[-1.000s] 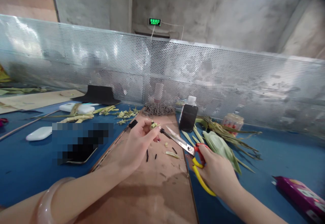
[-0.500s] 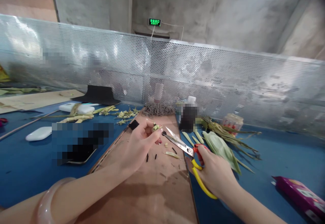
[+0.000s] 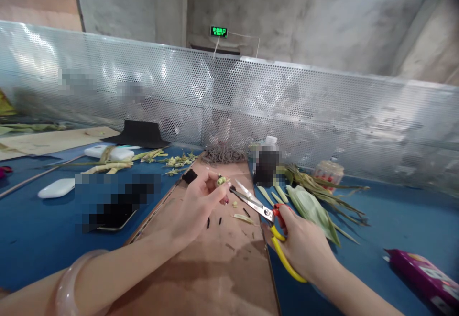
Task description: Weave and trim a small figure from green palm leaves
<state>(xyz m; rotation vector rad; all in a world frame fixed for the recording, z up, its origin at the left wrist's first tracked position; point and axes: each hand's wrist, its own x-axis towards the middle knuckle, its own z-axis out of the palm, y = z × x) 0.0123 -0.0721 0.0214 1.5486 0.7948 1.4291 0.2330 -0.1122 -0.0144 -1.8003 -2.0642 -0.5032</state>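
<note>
My left hand [image 3: 201, 201] pinches a small pale-green rolled piece [image 3: 221, 180], like a bit of folded leaf, between thumb and fingertips over the brown board [image 3: 193, 268]. In my right hand [image 3: 304, 239] is a pair of scissors [image 3: 267, 212] with yellow and red handles. Their blades stand apart, with the tips close to my left thumb and the green piece. On the board below lie short black bits [image 3: 220, 221], a pale-green sliver [image 3: 244, 219] and other small scraps. Much of the green piece is covered by my fingers.
A coil of grey cord [image 3: 224, 155] lies at the board's far end. To the left are a phone [image 3: 118, 215], a white case [image 3: 57, 189] and plant pieces [image 3: 179, 161]. On the right are a bottle [image 3: 266, 163], leaves [image 3: 311, 206], a jar [image 3: 328, 175] and a purple packet [image 3: 423, 275].
Hardly anything differs. The green piece seems turned slightly in my left fingers, and the scissors keep nearly the same place, blades still apart.
</note>
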